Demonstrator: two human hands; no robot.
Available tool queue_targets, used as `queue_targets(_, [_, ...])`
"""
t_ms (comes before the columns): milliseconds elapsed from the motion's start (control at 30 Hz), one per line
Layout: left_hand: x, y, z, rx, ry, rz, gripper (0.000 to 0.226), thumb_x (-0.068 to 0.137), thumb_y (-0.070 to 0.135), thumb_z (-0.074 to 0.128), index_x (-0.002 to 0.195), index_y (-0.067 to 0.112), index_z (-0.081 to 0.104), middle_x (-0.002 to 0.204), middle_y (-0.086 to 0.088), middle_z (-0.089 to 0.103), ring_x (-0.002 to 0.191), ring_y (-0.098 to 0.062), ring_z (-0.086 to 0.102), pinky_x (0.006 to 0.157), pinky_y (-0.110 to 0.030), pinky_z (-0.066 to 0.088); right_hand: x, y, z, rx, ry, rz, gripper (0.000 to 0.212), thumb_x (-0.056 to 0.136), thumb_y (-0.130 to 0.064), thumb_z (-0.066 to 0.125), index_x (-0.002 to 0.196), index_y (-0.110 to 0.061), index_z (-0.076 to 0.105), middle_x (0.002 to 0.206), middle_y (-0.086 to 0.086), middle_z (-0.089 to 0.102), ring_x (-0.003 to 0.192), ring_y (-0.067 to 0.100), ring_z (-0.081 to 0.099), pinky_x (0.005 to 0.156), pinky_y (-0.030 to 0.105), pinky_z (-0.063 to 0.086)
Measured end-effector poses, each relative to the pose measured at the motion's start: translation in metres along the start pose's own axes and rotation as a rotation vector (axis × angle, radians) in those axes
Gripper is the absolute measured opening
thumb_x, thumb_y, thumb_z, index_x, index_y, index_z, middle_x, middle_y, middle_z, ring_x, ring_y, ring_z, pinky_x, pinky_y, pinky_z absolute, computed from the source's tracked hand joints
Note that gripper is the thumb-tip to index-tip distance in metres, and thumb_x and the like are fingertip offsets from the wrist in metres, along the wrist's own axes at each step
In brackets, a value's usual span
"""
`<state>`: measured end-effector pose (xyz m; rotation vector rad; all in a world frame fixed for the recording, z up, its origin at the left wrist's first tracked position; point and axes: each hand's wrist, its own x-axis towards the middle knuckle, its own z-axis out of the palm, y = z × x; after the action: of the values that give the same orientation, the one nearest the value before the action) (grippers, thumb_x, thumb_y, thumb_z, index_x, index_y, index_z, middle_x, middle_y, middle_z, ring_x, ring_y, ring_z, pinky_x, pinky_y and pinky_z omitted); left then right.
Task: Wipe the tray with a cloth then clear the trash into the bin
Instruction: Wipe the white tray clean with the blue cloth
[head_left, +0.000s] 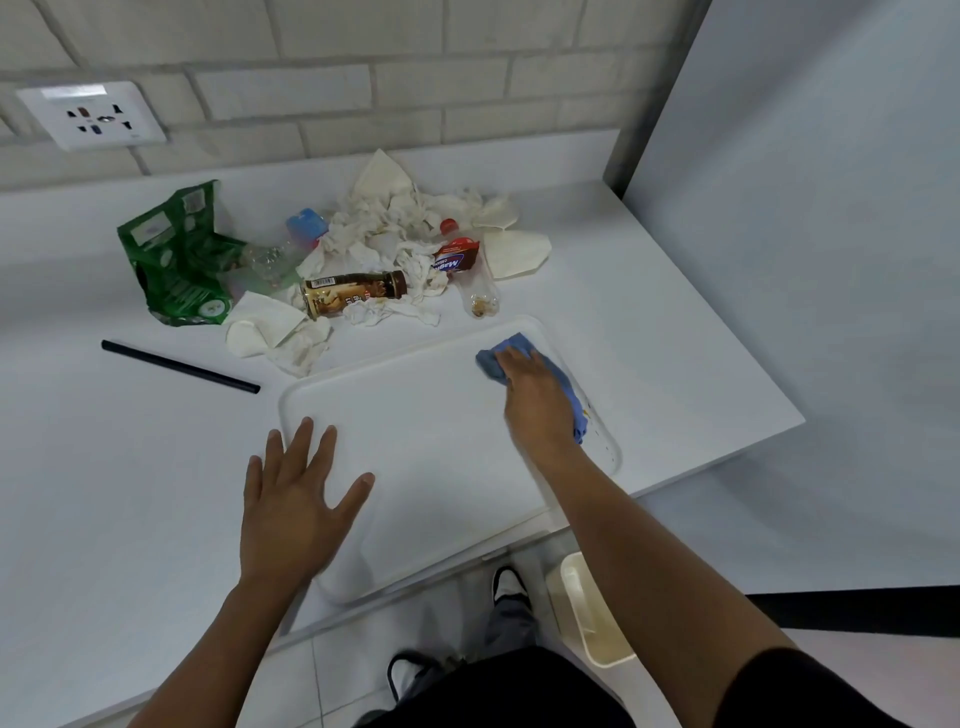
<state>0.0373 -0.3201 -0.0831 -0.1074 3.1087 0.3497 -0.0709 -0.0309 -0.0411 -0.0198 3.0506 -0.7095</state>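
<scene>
A white tray (431, 431) lies on the white table, its near edge jutting over the table's front. My right hand (535, 400) presses a blue cloth (511, 345) flat on the tray's far right part. A few small brown specks show on the tray's right rim. My left hand (293, 499) lies flat with spread fingers on the tray's left near corner. Behind the tray sits the trash: crumpled white tissues (395, 234), a brown bottle (353, 293) lying down, a green bag (179, 254), a clear plastic bottle (480, 291) with a red wrapper. A cream bin (592, 613) stands on the floor below the table edge.
A black straw (179, 366) lies on the table left of the tray. A wall socket (91, 117) is on the brick wall at the back left. A grey partition stands to the right. My feet are on the tiled floor beside the bin.
</scene>
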Motion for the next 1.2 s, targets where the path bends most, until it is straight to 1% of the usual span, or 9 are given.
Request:
queue_targets(67, [0.000,0.001,0.000,0.006,0.008,-0.003,0.084,0.088,0.080,0.022,0.154,0.029,0.032,0.165,0.001,0.021,0.151,-0.034,0.015,0.121,-0.053,0.017,0.001,0.010,-0.004,0.020,0.035,0.081,0.069,0.083,0.000,0.020,0.144,-0.022,0.044,0.151,0.002,0.040,0.140,0.023,0.035,0.113,0.037,0.031])
queue_targets(133, [0.001,0.002,0.000,0.007,0.008,-0.014,0.084,0.088,0.080,0.023,0.153,0.028,0.032,0.165,0.001,0.022,0.151,-0.034,0.015,0.121,-0.053,0.018,-0.003,0.017,-0.006,0.027,0.057,0.125,0.061,0.089,0.000,0.038,0.144,-0.025,0.042,0.151,0.000,0.039,0.138,0.023,0.036,0.110,0.038,0.035])
queue_targets(367, [0.002,0.005,-0.001,0.022,0.014,-0.041,0.085,0.087,0.081,0.021,0.153,0.028,0.031,0.164,0.001,0.023,0.150,-0.033,0.016,0.121,-0.053,0.019,-0.038,0.025,-0.010,0.070,0.015,0.170,0.058,0.092,-0.001,0.041,0.147,-0.019,0.038,0.153,0.003,0.035,0.141,0.021,0.032,0.114,0.034,0.030])
queue_targets(667, [0.002,0.005,-0.001,0.014,0.009,-0.044,0.084,0.087,0.080,0.023,0.154,0.029,0.031,0.164,0.003,0.022,0.151,-0.033,0.015,0.121,-0.053,0.017,-0.070,0.012,-0.016,-0.036,0.010,0.307,0.053,0.091,-0.005,0.044,0.143,-0.014,0.038,0.145,0.008,0.038,0.132,0.027,0.039,0.104,0.042,0.040])
queue_targets(733, [0.002,0.006,-0.001,0.017,0.002,-0.045,0.084,0.087,0.080,0.023,0.154,0.030,0.030,0.164,0.004,0.022,0.151,-0.033,0.014,0.121,-0.053,0.016,-0.075,0.006,-0.017,-0.173,-0.006,0.340,0.050,0.089,-0.006,0.045,0.138,-0.011,0.037,0.140,0.008,0.041,0.125,0.026,0.045,0.087,0.038,0.046])
queue_targets(800, [0.002,0.006,-0.002,0.021,-0.001,-0.047,0.084,0.087,0.080,0.022,0.154,0.030,0.030,0.164,0.004,0.022,0.151,-0.033,0.014,0.121,-0.053,0.017,-0.080,-0.003,-0.019,-0.363,-0.051,0.358,0.050,0.089,-0.008,0.046,0.137,-0.008,0.033,0.139,0.008,0.042,0.120,0.024,0.050,0.073,0.031,0.043])
queue_targets(933, [0.003,0.006,-0.002,0.026,0.002,-0.045,0.084,0.088,0.080,0.020,0.154,0.029,0.031,0.164,0.003,0.023,0.150,-0.033,0.015,0.121,-0.053,0.017,-0.094,-0.014,-0.011,-0.378,-0.171,0.282,0.061,0.094,-0.010,0.045,0.149,-0.005,0.018,0.153,0.017,0.027,0.133,0.035,0.041,0.099,0.044,0.045])
queue_targets(1067, [0.002,0.007,-0.003,0.028,0.002,-0.038,0.084,0.088,0.079,0.020,0.154,0.029,0.031,0.164,0.002,0.023,0.151,-0.033,0.014,0.120,-0.053,0.017,-0.116,-0.026,0.010,-0.339,-0.244,0.083,0.072,0.093,-0.011,0.049,0.154,-0.013,0.010,0.162,0.010,0.010,0.145,0.031,0.024,0.097,0.038,0.047])
queue_targets(1200, [0.001,0.007,-0.005,0.022,0.006,-0.031,0.082,0.088,0.077,0.022,0.154,0.029,0.031,0.164,0.002,0.023,0.151,-0.033,0.013,0.120,-0.054,0.016,-0.090,-0.025,0.020,-0.359,-0.364,-0.075,0.076,0.095,-0.014,0.046,0.156,-0.014,0.000,0.164,0.005,-0.003,0.151,0.027,-0.001,0.122,0.034,0.012])
